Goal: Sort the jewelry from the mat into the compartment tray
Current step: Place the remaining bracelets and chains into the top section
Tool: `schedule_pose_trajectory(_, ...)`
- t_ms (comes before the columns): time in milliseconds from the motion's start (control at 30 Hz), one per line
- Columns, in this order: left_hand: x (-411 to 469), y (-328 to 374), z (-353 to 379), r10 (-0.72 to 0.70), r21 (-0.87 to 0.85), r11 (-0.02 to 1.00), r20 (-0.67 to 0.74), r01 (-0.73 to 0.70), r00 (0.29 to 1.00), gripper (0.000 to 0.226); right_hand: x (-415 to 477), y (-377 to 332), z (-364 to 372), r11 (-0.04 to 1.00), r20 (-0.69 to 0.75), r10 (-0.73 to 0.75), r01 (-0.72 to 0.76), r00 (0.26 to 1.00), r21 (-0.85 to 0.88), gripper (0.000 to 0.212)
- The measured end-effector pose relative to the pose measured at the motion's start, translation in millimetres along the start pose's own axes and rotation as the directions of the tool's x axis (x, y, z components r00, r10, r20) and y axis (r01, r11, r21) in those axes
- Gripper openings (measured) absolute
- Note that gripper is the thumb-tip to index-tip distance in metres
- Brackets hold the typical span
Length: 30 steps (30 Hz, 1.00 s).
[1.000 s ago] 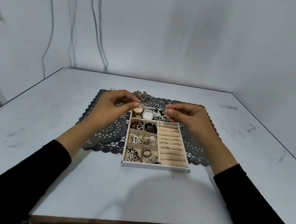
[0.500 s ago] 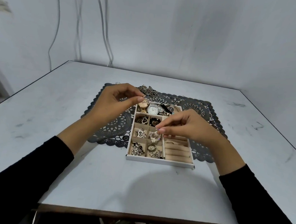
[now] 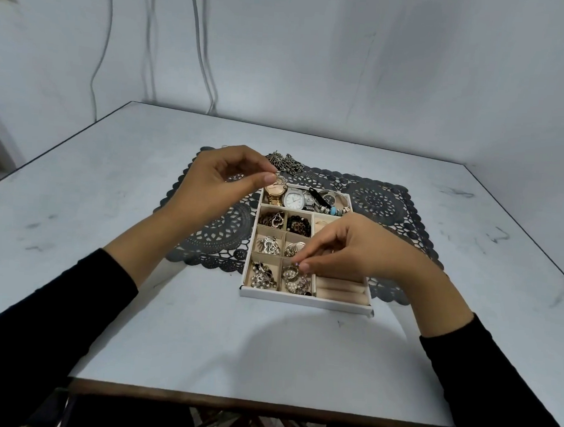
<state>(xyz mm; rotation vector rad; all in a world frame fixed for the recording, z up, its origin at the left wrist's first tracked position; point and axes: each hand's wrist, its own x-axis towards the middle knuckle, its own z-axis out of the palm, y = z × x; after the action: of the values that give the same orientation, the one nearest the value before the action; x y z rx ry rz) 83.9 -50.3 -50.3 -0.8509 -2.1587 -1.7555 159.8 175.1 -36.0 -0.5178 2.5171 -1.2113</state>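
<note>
Head view. Holds left hand (image 3: 220, 180) raised over far-left corner of tray (image 3: 305, 300), pinching shiny piece (image 3: 280, 180) between thumb and forefinger, other fingers curled. Has right hand (image 3: 348, 247) low over tray, thumb and forefinger pinched on small piece (image 3: 293, 269) at near-middle compartment; cannot tell whether lifted clear or touching the pile there. Hides most of ring rolls (image 3: 340, 288) with that hand.

Shows tray sitting on dark lace mat (image 3: 380, 199), near edge out past mat onto worktop (image 3: 200, 333). In far long compartment: gold watch (image 3: 275, 191), white-dial watch (image 3: 293, 199), bead bracelet (image 3: 332, 210), side by side, touching. In six small left compartments: mixed jewelry, too small to tell apart. On mat just behind tray: chain pile (image 3: 285, 162). Black sleeves (image 3: 70, 299) on both arms. Cables (image 3: 204, 60) down wall behind worktop.
</note>
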Motion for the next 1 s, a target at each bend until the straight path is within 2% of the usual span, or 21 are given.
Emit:
schedule_pose_trajectory(200,-1,-1,0,0.007,0.001,1.000,0.010,-0.007,1.000,0.010,1,0,-1,0.998,-0.055,-0.002,-0.001,0.998,-0.062,0.013)
schedule_pose_trajectory(433,-1,-1,1,0.019,0.014,1.000,0.012,-0.019,1.000,0.011,7,0,5,0.979,-0.050,-0.058,0.047,0.997,-0.201,0.015)
schedule_pose_trajectory(800,-3,1,4,0.018,0.011,1.000,0.024,-0.018,1.000,0.011,7,5,5,0.962,-0.050,-0.139,0.123,0.989,-0.245,0.017)
schedule_pose_trajectory(867,-3,1,4,0.018,0.007,1.000,0.022,-0.018,1.000,0.010,4,5,3,0.969,-0.070,-0.157,0.139,0.985,-0.204,0.017)
schedule_pose_trajectory(1000,-5,1,3,0.005,-0.010,1.000,0.015,-0.005,1.000,0.010,-11,6,-9,0.984,-0.208,-0.147,0.164,0.967,0.068,0.022)
